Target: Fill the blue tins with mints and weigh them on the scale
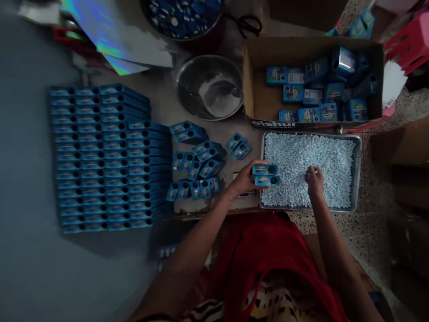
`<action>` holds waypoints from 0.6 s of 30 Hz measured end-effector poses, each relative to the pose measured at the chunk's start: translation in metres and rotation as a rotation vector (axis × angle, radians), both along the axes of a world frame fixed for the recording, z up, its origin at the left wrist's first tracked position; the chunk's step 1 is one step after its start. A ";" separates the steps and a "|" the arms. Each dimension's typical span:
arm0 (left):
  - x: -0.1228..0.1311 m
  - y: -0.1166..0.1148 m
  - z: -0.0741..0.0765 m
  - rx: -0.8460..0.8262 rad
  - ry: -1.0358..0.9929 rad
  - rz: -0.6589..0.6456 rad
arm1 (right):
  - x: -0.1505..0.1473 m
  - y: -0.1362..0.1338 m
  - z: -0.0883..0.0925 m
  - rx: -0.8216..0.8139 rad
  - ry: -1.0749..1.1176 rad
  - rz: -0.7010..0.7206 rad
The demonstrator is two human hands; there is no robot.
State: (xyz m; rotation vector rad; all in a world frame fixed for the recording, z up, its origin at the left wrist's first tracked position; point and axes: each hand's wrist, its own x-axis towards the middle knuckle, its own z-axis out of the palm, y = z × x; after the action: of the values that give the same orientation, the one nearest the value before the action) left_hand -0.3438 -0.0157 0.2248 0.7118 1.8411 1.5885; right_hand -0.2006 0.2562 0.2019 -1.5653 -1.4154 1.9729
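Note:
My left hand (244, 180) grips two small blue boxes (266, 175) stacked together, held over the left edge of a metal tray (358, 142). The tray is filled with small pale blue-white pellets (301, 156). My right hand (314, 181) rests on the pellets in the tray's lower middle, fingers pinched into them; whether it holds any I cannot tell. Loose blue boxes (197, 172) with round holes lie in a pile left of my left hand.
Rows of flat blue boxes (103, 156) are stacked at the left. A steel bowl (209, 87) sits behind the pile. A cardboard carton (258, 96) with filled blue boxes stands behind the tray. Scissors (248, 23) and holographic sheets (110, 40) lie at the back.

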 end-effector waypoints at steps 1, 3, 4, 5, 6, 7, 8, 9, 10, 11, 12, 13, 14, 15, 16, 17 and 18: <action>0.000 -0.001 -0.003 0.011 -0.034 0.013 | -0.002 -0.003 0.006 -0.021 0.006 0.021; 0.001 0.001 -0.009 0.000 -0.070 0.025 | -0.008 -0.010 0.021 -0.118 0.076 0.034; 0.002 0.003 -0.012 -0.019 -0.082 0.031 | -0.011 -0.015 0.032 -0.195 0.145 0.029; 0.004 0.006 -0.013 -0.044 -0.087 0.039 | -0.015 -0.020 0.042 -0.280 0.233 0.021; 0.005 0.009 -0.013 -0.072 -0.080 0.051 | -0.019 -0.026 0.054 -0.359 0.331 0.013; 0.007 0.013 -0.013 -0.099 -0.063 0.063 | -0.023 -0.034 0.065 -0.415 0.429 0.012; 0.009 0.017 -0.011 -0.124 -0.038 0.074 | -0.028 -0.041 0.075 -0.429 0.510 0.020; 0.012 0.020 -0.009 -0.146 -0.008 0.083 | -0.033 -0.049 0.083 -0.394 0.567 0.038; 0.014 0.024 -0.006 -0.169 0.023 0.089 | -0.037 -0.057 0.089 -0.329 0.605 0.060; 0.015 0.028 -0.004 -0.193 0.052 0.094 | -0.040 -0.064 0.093 -0.254 0.624 0.084; 0.017 0.031 -0.001 -0.218 0.077 0.100 | -0.043 -0.070 0.094 -0.181 0.625 0.108; 0.018 0.035 0.001 -0.243 0.099 0.109 | -0.045 -0.075 0.094 -0.120 0.615 0.124; 0.019 0.038 0.003 -0.268 0.123 0.122 | -0.046 -0.079 0.093 -0.078 0.600 0.130; 0.020 0.042 0.004 -0.293 0.147 0.136 | -0.046 -0.080 0.092 -0.056 0.586 0.131; 0.021 0.045 0.005 -0.316 0.171 0.150 | -0.046 -0.081 0.091 -0.048 0.575 0.129; 0.021 0.048 0.006 -0.337 0.189 0.158 | -0.047 -0.080 0.090 -0.047 0.568 0.120; 0.021 0.051 0.007 -0.355 0.202 0.159 | -0.048 -0.078 0.090 -0.050 0.565 0.106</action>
State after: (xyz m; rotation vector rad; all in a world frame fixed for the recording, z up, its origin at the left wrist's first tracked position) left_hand -0.3226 0.0353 0.2315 0.5925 2.3009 1.2666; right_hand -0.2482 0.1783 0.2919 -0.8466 -1.2307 2.2773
